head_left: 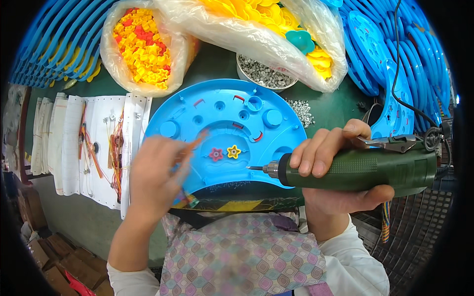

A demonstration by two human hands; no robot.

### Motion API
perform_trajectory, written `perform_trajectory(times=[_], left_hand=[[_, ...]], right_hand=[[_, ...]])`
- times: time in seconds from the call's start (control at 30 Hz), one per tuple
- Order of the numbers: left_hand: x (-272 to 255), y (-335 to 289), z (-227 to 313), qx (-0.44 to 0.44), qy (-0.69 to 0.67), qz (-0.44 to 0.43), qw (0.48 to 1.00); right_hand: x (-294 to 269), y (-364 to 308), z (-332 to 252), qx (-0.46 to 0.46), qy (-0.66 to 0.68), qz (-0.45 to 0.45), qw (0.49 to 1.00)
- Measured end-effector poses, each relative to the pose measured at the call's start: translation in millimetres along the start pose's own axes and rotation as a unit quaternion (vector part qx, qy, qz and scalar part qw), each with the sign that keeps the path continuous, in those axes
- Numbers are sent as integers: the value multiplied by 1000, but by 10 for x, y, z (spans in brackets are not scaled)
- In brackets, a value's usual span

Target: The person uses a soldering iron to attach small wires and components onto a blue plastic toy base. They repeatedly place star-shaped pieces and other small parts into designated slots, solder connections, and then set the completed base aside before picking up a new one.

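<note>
Wrapping its grip around a green power screwdriver (pixel 365 170), the right hand (pixel 316 155) points the bit leftward over a blue curved panel (pixel 281 135) on the dark green tabletop (pixel 212 64). Any lettering is too small to read. The left hand (pixel 153 172) blurs above the panel's left side; whether its grip pinches anything, I cannot tell. A pink star (pixel 216 154) and a yellow star (pixel 233 151) sit mid-panel. Behind, one clear bag (pixel 109 59) holds small yellow and red pieces (pixel 143 52); a larger bag (pixel 212 27) holds yellow flower shapes (pixel 256 12) and one teal (pixel 300 41). Between them, a white tub (pixel 241 69) contains screws (pixel 262 74).
</note>
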State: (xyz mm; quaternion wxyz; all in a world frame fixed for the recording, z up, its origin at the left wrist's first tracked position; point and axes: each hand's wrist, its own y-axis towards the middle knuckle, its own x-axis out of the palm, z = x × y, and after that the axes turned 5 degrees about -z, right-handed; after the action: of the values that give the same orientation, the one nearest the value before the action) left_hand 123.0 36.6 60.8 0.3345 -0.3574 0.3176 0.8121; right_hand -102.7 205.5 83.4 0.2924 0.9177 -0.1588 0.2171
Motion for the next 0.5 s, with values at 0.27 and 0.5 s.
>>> perform_trajectory(times=[0.27,0.5], left_hand=[[520,113,-74,74,-52,-85,992],[577,104,-112,95,-25,-69,993]], right_hand=[[60,-9,109,10,-50,1,999],[269,-8,221,118,-113,27,986]])
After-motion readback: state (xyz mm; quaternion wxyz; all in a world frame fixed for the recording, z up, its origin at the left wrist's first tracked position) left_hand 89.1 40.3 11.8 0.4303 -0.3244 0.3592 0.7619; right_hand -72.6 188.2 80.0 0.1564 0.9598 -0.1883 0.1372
